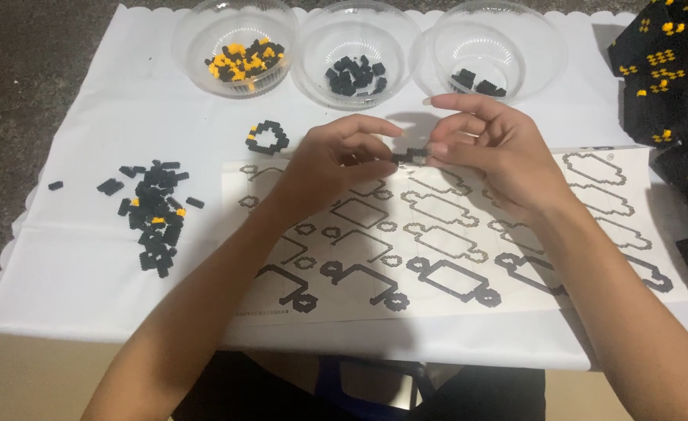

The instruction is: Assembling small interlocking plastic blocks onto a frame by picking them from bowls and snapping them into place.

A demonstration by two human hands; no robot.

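Both hands meet above a printed instruction sheet [453, 234] covered with outline diagrams. My left hand [336, 160] and my right hand [480, 144] pinch the two ends of a small black brick piece [410, 156] between fingertips, holding it in the air. A small ring-shaped black assembly with a yellow spot [267, 137] lies on the cloth just left of my left hand. A loose pile of black bricks with a few yellow ones [153, 214] is spread further left.
Three clear plastic bowls stand at the back: one with yellow and black bricks [235, 47], one with black bricks [356, 54], one with few black bricks [492, 51]. A large black-and-yellow brick build [675, 93] fills the right edge. A white scalloped cloth [71, 273] covers the table.
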